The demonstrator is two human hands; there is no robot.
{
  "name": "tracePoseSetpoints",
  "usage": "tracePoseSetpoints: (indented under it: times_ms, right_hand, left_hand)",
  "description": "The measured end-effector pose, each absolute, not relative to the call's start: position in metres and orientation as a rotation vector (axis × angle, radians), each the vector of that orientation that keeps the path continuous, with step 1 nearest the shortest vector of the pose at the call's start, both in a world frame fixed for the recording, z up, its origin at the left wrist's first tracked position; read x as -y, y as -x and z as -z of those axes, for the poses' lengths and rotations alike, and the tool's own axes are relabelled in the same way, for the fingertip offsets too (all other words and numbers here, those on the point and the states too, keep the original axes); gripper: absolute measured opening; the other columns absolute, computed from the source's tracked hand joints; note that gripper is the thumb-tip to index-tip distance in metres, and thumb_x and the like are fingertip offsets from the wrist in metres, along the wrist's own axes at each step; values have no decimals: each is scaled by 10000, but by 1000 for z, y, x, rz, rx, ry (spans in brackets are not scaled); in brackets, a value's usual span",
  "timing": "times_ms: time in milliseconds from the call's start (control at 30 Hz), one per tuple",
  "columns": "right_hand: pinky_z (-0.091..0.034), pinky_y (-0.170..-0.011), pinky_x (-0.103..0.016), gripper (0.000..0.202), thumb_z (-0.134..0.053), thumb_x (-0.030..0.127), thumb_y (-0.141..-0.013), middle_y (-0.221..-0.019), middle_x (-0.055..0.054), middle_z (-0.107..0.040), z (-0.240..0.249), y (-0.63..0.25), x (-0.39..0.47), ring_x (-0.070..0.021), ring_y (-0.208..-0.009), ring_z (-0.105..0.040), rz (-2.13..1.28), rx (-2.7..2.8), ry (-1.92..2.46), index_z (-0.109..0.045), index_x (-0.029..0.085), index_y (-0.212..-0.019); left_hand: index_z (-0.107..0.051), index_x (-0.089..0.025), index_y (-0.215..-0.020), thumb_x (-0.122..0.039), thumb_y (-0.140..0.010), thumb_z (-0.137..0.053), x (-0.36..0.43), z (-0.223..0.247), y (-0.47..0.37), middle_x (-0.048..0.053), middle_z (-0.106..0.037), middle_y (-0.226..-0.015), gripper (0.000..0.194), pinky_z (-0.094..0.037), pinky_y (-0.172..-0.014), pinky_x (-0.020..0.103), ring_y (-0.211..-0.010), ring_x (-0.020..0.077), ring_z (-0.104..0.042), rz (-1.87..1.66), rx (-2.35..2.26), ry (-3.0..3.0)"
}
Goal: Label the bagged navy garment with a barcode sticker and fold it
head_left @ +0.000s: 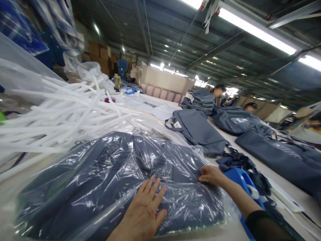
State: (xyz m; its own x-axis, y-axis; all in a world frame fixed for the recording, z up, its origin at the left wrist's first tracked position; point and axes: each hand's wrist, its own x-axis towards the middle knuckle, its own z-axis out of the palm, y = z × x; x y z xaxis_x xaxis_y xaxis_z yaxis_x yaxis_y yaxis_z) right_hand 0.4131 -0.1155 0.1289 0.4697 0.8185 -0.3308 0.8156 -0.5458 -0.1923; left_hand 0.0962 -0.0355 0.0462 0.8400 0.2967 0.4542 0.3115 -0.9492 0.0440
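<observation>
A dark grey fabric bag (120, 157) lies flat on the table inside a clear plastic bag (190, 204), which is wrinkled and shiny. My left hand (142, 209) rests flat on top of the plastic near its front middle, fingers stretched out. Toward the right end, my right hand (212, 175) is closed, with thumb and fingers pinching the plastic. Some printed text shows on the plastic, too blurred to read. Beyond the package lies another dark grey bag (200, 129), unwrapped, with a white tag (177, 124) by its handle.
White foam rods (65, 107) are heaped at the left. More grey bags (278, 154) lie along the right side and in a stack (200, 100) farther back. Dark straps (237, 162) and a blue plastic object (240, 180) sit beside my right forearm. Several people are in the background.
</observation>
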Motion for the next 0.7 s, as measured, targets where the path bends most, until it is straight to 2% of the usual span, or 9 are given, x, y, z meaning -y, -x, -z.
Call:
tracePoseSetpoints:
  times_ms: [67,167,267,367,467,533,600,700]
  right_hand:
    - [-441,-634,-265,38,-597,131,-767,-740,-10,-611,-132,-408,120,-159,-704,-599,-364,1498,2698,-580,150,-795]
    - [-429,-809,-356,194,-411,175,-892,-1006,-107,-615,-135,-387,137,-225,-931,-584,16,1498,2658,-584,140,-972]
    - [-409,-898,-391,312,-325,299,-965,-1074,-93,-628,-125,-364,162,-228,-1008,-570,113,1639,2540,-606,183,-1036]
    - [-438,-885,-434,317,-351,245,-937,-1110,-46,-660,-107,-353,181,-253,-1036,-591,242,1999,2406,-647,260,-1050]
    - [-461,-824,-507,361,-322,217,-915,-1051,-126,-677,-94,-344,180,-325,-995,-613,810,2027,2305,-671,175,-1000]
    - [-464,-842,-485,353,-355,274,-922,-1069,-151,-667,-87,-331,166,-317,-1002,-613,1033,1988,2117,-653,129,-1043]
    - [-475,-862,-431,348,-393,283,-906,-1182,-121,-631,-78,-314,150,-282,-1056,-600,1062,2188,1830,-622,153,-1135]
    - [-510,-816,-404,376,-381,196,-842,-1245,-80,-604,-53,-291,131,-266,-1085,-597,1068,2394,1594,-645,225,-1108]
  left_hand:
    - [-481,-187,-1347,-492,-875,-538,36,-46,-96,157,-489,-1385,565,-467,-981,481,-1275,338,-462,734,498,2986]
    - [-476,-187,-1352,-487,-871,-549,37,-46,-96,162,-464,-1405,571,-451,-1003,495,-1301,348,-425,741,523,3029]
    - [-458,-195,-1368,-482,-883,-530,37,-47,-97,159,-431,-1429,568,-423,-1034,507,-1328,342,-387,674,557,3090]
    - [-441,-194,-1381,-474,-898,-505,37,-53,-97,166,-415,-1438,562,-388,-1063,515,-1340,343,-363,570,587,3168]
    - [-419,-192,-1394,-505,-916,-452,38,-62,-94,164,-389,-1457,572,-335,-1099,514,-1370,335,-307,528,648,3272]
    - [-404,-189,-1400,-545,-922,-411,40,-68,-92,162,-365,-1474,596,-297,-1118,516,-1388,329,-273,522,685,3344]
    - [-396,-160,-1397,-574,-912,-412,40,-73,-91,175,-362,-1474,638,-266,-1131,516,-1388,332,-274,504,706,3394]
    - [-373,-60,-1375,-546,-895,-474,36,-78,-92,195,-399,-1447,690,-257,-1148,468,-1372,321,-311,522,706,3400]
